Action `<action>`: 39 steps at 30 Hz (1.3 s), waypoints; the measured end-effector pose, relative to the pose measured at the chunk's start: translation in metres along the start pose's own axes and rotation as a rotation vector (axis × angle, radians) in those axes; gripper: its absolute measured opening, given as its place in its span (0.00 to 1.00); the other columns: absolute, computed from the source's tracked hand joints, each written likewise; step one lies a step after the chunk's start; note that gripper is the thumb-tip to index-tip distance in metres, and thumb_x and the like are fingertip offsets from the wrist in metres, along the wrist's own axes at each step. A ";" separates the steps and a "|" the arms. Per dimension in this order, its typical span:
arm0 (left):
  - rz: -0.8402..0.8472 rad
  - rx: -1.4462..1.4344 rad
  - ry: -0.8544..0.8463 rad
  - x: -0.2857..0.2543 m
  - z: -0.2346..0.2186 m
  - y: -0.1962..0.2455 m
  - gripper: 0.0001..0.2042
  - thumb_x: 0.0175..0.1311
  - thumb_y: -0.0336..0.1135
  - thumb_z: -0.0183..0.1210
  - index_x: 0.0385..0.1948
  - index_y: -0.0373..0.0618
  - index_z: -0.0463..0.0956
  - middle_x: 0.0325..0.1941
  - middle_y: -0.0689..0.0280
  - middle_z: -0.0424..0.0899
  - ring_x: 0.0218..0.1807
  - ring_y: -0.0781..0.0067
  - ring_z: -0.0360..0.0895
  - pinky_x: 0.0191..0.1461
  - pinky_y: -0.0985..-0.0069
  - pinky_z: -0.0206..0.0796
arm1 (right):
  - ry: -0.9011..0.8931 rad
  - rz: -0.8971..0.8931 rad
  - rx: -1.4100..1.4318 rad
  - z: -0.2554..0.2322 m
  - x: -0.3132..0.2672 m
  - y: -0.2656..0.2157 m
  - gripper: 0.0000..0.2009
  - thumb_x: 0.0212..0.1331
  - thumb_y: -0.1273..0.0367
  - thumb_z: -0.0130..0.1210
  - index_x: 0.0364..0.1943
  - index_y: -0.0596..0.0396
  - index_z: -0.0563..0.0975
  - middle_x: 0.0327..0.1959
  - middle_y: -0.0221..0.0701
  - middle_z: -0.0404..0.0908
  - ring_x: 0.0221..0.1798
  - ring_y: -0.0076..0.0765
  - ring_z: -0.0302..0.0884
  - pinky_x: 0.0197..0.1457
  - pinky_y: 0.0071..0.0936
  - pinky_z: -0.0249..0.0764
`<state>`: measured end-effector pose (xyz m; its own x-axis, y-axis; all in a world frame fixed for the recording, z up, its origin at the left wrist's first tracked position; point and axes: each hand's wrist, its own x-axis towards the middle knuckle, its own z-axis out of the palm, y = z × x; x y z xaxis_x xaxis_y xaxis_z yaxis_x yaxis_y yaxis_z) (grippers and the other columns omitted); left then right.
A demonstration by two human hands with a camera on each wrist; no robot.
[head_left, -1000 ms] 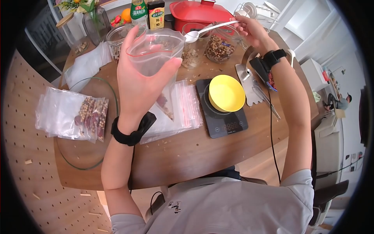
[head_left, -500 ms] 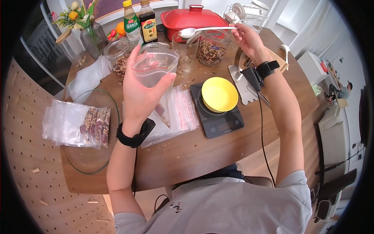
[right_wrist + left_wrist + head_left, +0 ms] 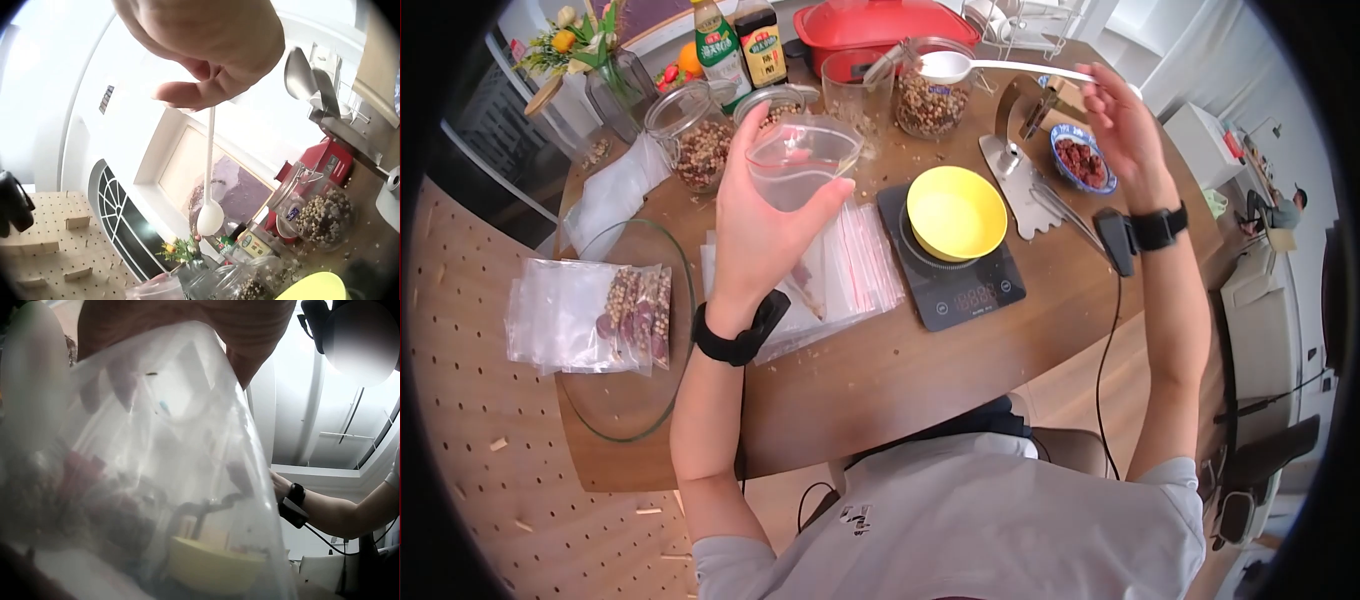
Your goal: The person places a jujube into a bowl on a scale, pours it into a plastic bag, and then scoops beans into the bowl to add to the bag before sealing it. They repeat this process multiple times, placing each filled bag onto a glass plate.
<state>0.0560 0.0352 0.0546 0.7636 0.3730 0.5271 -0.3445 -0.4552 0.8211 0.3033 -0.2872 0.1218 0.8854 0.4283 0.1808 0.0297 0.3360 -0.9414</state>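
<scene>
My left hand (image 3: 765,225) holds up a clear zip bag (image 3: 802,150), fingers and thumb spread round its gaping mouth. Some dried bits show low in the bag, and its film fills most of the left wrist view. My right hand (image 3: 1125,125) pinches the handle end of a long white spoon (image 3: 1030,66). In the head view the spoon's bowl overlaps the mouth of a glass jar (image 3: 933,105) of mixed beans or grains. The right wrist view shows the spoon bowl (image 3: 210,217) hanging free of the hand. A yellow bowl (image 3: 957,213) stands on a black kitchen scale (image 3: 970,300) between my hands.
Filled bags (image 3: 635,320) lie on a glass plate at left, flat zip bags (image 3: 860,260) in the middle. More jars (image 3: 700,150), sauce bottles (image 3: 722,55) and a red cooker (image 3: 880,30) stand behind. A patterned bowl (image 3: 1083,158) of dark red pieces and a metal stand (image 3: 1020,185) are at right.
My right hand has moved right and toward me with the spoon, uncovering the patterned bowl. The left hand keeps holding the bag up. The head view has shifted slightly.
</scene>
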 end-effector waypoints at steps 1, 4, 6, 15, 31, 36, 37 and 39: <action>-0.010 -0.001 -0.003 -0.001 0.001 0.001 0.47 0.52 0.35 0.78 0.73 0.34 0.57 0.62 0.54 0.77 0.58 0.67 0.80 0.58 0.70 0.76 | -0.010 -0.007 -0.003 -0.006 -0.013 -0.005 0.14 0.75 0.67 0.54 0.52 0.66 0.78 0.31 0.26 0.80 0.30 0.13 0.72 0.27 0.09 0.64; -0.015 -0.012 -0.016 -0.003 0.007 0.001 0.47 0.52 0.34 0.77 0.73 0.34 0.57 0.62 0.54 0.77 0.57 0.68 0.81 0.56 0.70 0.77 | 0.023 -0.049 -0.054 -0.014 -0.049 -0.021 0.16 0.75 0.65 0.53 0.54 0.66 0.76 0.32 0.25 0.80 0.29 0.12 0.71 0.25 0.09 0.62; 0.002 -0.031 -0.024 -0.003 0.011 0.000 0.47 0.52 0.33 0.77 0.73 0.34 0.57 0.61 0.55 0.78 0.55 0.68 0.82 0.56 0.71 0.77 | 0.067 -0.066 -0.088 -0.018 -0.070 -0.026 0.16 0.76 0.65 0.53 0.55 0.67 0.76 0.32 0.25 0.80 0.29 0.12 0.70 0.25 0.09 0.62; 0.015 0.025 -0.059 -0.007 0.015 0.000 0.46 0.52 0.33 0.77 0.73 0.35 0.58 0.60 0.54 0.79 0.53 0.67 0.84 0.56 0.70 0.78 | -0.072 -0.084 -0.627 0.024 -0.170 0.005 0.08 0.74 0.72 0.55 0.49 0.61 0.81 0.35 0.31 0.84 0.33 0.20 0.81 0.33 0.17 0.76; -0.027 -0.041 -0.131 -0.012 0.022 -0.003 0.49 0.51 0.28 0.76 0.75 0.36 0.54 0.61 0.56 0.76 0.59 0.68 0.78 0.58 0.70 0.77 | 0.044 -0.440 -0.874 0.056 0.004 -0.066 0.13 0.69 0.62 0.60 0.33 0.57 0.84 0.21 0.22 0.78 0.22 0.17 0.72 0.24 0.17 0.66; -0.014 -0.056 -0.139 -0.015 0.027 -0.009 0.50 0.50 0.27 0.76 0.76 0.36 0.54 0.62 0.54 0.74 0.58 0.65 0.78 0.56 0.69 0.79 | 0.067 -0.342 -1.062 0.085 0.033 -0.053 0.14 0.68 0.61 0.59 0.33 0.59 0.83 0.22 0.25 0.79 0.25 0.19 0.74 0.28 0.21 0.69; -0.004 -0.051 -0.142 -0.015 0.028 -0.010 0.50 0.49 0.27 0.76 0.76 0.36 0.54 0.62 0.54 0.74 0.58 0.64 0.78 0.56 0.69 0.79 | 0.107 -0.301 -1.134 0.092 0.034 -0.050 0.15 0.68 0.60 0.59 0.34 0.59 0.83 0.22 0.26 0.79 0.25 0.19 0.75 0.29 0.22 0.70; -0.006 -0.024 -0.144 -0.016 0.028 -0.007 0.50 0.49 0.27 0.77 0.76 0.36 0.54 0.62 0.53 0.73 0.59 0.64 0.78 0.56 0.68 0.80 | -0.028 -0.356 -1.128 0.075 0.056 -0.030 0.19 0.70 0.56 0.58 0.34 0.61 0.83 0.22 0.28 0.80 0.27 0.22 0.77 0.31 0.24 0.73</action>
<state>0.0619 0.0101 0.0341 0.8355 0.2555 0.4865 -0.3509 -0.4333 0.8301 0.3175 -0.2108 0.1815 0.7344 0.4836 0.4762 0.6777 -0.4843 -0.5534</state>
